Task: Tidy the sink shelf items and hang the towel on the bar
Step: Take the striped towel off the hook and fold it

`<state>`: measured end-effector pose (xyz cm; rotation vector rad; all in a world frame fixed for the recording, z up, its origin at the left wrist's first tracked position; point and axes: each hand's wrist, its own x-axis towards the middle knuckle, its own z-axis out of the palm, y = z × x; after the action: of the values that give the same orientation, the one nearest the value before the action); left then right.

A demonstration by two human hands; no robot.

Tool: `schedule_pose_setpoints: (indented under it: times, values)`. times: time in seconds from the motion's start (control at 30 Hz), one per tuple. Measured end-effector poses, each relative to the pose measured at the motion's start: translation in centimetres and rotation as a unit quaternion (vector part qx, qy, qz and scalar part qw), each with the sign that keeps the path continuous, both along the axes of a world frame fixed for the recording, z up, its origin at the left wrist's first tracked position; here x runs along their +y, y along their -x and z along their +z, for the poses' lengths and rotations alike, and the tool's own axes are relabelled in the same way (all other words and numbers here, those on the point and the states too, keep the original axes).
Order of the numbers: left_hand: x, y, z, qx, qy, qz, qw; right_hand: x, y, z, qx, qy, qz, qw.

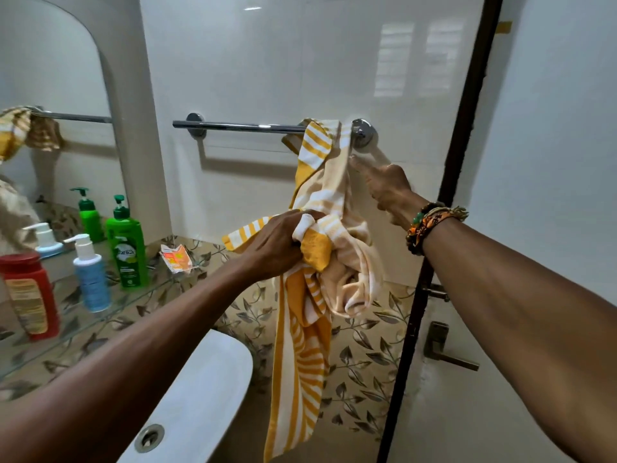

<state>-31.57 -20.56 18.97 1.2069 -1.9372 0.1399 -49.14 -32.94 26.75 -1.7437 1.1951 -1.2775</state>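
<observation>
Both arms outstretched — left hand (283, 243) grips the towel (320, 182), right hand (387, 188) raised, fingers (362, 165) straight.

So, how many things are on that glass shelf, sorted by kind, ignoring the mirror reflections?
Pump bottles: 2 (green pump bottle, blue pump bottle)
Capped bottles: 1 (red bottle)
Sachets: 1 (orange sachet)
Total: 4

Left forearm (150, 329) and right forearm (500, 279) bare up to frame edge. Wrist behind right grip (387, 188) carries a stack: dark bead bracelet (415, 228) with a few green and teal beads, orange-and-black patterned cloth band (434, 221), frayed olive-tan thread tassel (459, 212) sticking out
</observation>
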Motion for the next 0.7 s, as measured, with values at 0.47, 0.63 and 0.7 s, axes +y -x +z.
schedule_pose_setpoints:
  times: [0.47,0.63,0.7]
  values:
    - [2.9,-3.1,-3.4,-0.064,-0.073,0.061,0.993,0.9,-5.9,-2.2,-0.065,-0.063,0.184,0.979]
    - [3.3,-3.4,-5.1,-0.080,-0.113,0.096,0.986,1.8,-4.0,-3.7,-0.006,-0.094,0.239,0.967]
    - [3.4,-3.1,-5.5,-0.084,-0.128,0.112,0.982,2.2,-2.9,-4.3,0.020,-0.109,0.258,0.960]
